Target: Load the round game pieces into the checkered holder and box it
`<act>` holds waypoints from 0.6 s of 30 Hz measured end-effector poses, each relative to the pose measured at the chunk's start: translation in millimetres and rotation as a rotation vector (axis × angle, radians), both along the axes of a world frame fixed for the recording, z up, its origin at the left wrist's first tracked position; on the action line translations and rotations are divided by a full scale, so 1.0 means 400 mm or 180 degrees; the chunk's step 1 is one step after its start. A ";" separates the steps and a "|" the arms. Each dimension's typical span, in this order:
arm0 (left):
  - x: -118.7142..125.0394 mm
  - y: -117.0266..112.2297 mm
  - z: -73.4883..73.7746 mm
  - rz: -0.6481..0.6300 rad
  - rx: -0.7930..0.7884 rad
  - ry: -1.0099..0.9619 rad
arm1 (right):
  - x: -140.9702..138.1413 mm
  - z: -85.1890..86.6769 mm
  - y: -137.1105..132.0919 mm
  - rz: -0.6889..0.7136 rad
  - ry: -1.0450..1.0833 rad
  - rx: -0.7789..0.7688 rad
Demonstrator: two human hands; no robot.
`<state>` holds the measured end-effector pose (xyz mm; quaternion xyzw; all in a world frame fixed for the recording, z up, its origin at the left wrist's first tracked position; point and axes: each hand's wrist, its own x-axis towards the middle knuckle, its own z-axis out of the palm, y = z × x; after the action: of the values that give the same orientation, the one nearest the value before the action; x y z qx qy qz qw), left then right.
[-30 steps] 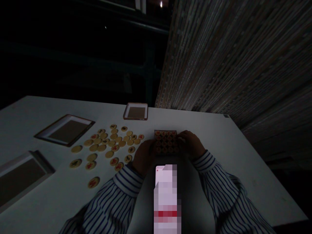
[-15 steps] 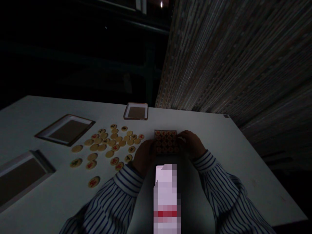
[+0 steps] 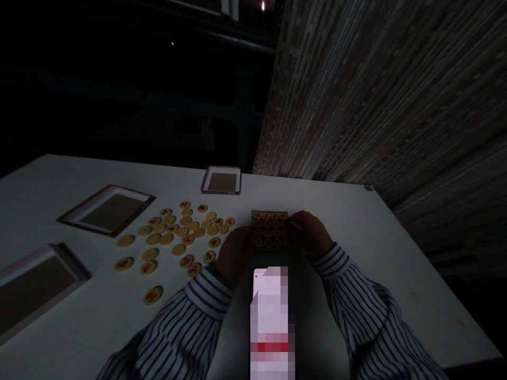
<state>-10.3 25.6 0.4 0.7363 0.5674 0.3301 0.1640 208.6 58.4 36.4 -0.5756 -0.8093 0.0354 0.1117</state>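
A small box of Chinese chess pieces (image 3: 271,230) sits on the white table in front of me, its round red-marked pieces lined up in rows. Along its left side, my left hand (image 3: 234,254) grips the edge with curled fingers. My right hand (image 3: 309,232) holds the opposite side, thumb and fingers closed at the upper right corner. Dim light hides most fingertips. Left of my left hand, many loose Chinese chess pieces (image 3: 182,232) lie scattered, some face up with red or dark characters, others blank side up.
A lit phone (image 3: 269,311), its screen blurred out, lies between my forearms. A shallow open tray (image 3: 64,253) is at the left edge. Two flat framed lids or trays (image 3: 152,199) (image 3: 203,184) lie farther back. Beyond the white table (image 3: 336,316) hangs a pleated curtain (image 3: 356,105).
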 end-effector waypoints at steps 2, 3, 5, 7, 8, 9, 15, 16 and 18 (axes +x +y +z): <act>0.000 -0.001 0.000 0.0009 0.0033 -0.0007 | 0.000 0.000 0.000 0.0006 0.0031 0.0006; 0.000 -0.001 0.000 0.0015 0.0038 -0.0001 | 0.001 0.000 -0.001 0.0004 0.0052 0.0012; 0.000 -0.002 0.000 0.0020 0.0034 0.0020 | 0.002 0.003 -0.004 0.0008 0.0091 0.0010; 0.000 -0.002 -0.001 0.0026 0.0015 0.0050 | 0.005 0.006 -0.009 -0.0004 0.0113 0.0020; 0.000 -0.001 -0.001 0.0020 0.0000 0.0066 | 0.006 0.008 -0.013 -0.0008 0.0115 0.0024; 0.000 -0.001 -0.001 0.0015 -0.0018 0.0081 | 0.008 0.009 -0.017 -0.0007 0.0116 0.0029; 0.000 0.001 0.001 -0.0007 -0.0016 0.0046 | 0.012 0.014 -0.039 0.0103 0.0093 -0.0020; 0.000 0.001 0.002 -0.0018 -0.0008 0.0034 | 0.012 0.014 -0.041 0.0107 0.0089 -0.0021; 0.000 0.000 0.002 -0.0023 -0.0032 0.0017 | 0.012 0.014 -0.044 0.0121 0.0087 -0.0016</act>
<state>-10.2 25.4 1.4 0.7384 0.5669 0.3247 0.1673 213.5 41.0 42.0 -0.5599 -0.8184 0.0475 0.1205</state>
